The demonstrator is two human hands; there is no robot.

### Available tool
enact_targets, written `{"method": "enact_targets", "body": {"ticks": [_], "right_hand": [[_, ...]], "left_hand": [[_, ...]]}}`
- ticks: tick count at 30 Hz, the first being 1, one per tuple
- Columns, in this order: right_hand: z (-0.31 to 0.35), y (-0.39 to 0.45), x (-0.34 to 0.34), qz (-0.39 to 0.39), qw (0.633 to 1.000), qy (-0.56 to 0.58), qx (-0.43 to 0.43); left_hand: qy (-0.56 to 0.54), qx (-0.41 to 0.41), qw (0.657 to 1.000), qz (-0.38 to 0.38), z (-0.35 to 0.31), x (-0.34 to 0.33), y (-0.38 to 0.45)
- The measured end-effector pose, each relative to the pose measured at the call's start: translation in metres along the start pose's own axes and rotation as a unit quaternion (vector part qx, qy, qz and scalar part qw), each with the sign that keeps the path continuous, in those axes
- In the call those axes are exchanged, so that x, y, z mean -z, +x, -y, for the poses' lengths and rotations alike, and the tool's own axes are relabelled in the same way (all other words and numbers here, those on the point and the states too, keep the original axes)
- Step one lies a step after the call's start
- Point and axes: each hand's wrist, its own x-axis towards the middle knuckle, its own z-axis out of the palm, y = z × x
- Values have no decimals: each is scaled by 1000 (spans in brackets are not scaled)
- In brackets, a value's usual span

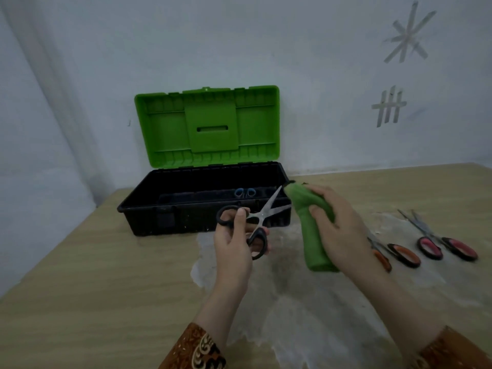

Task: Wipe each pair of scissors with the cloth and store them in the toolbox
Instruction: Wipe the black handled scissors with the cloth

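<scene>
Head view: left hand (234, 243) grips black scissors (253, 222); right hand (338, 225) grips cloth (308, 225).

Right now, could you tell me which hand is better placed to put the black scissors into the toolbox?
Left. The left hand already grips the black scissors just in front of the open toolbox; the right hand holds the cloth.

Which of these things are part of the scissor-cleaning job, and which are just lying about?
Job: black scissors in left hand; green cloth in right hand; orange scissors; pink scissors; toolbox; blue scissors inside.

Lying about: tape strips on wall.
</scene>
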Motion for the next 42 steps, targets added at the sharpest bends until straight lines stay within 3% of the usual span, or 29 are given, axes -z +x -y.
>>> {"method": "enact_targets", "body": {"ticks": [4,6,10,14,19,23,28,33,42], "right_hand": [[-4,-24,-21,25,968,-200,152],[-7,-23,-22,32,953,-248,170],[-18,-12,-9,-28,953,-266,139],[-11,-25,-12,17,940,-264,215],[-15,-16,-13,-15,940,-272,207],[-11,-24,-18,24,931,-258,257],[-20,-11,-13,-26,941,-282,184],[-17,-21,-17,8,932,-266,247],[-42,-4,8,-75,959,-253,101]], "left_hand": [[6,-13,1000,10,5,-4,-3],[-2,-14,1000,8,3,-4,-4],[0,-38,999,15,1,-4,-7],[2,-55,998,34,-3,-9,-11],[4,-71,996,53,-6,-8,-14],[9,-77,996,44,-7,-8,-14],[19,-87,995,52,-7,-8,-14],[16,-93,994,60,-6,-11,-17],[17,-90,991,95,-13,-9,-16]]}}
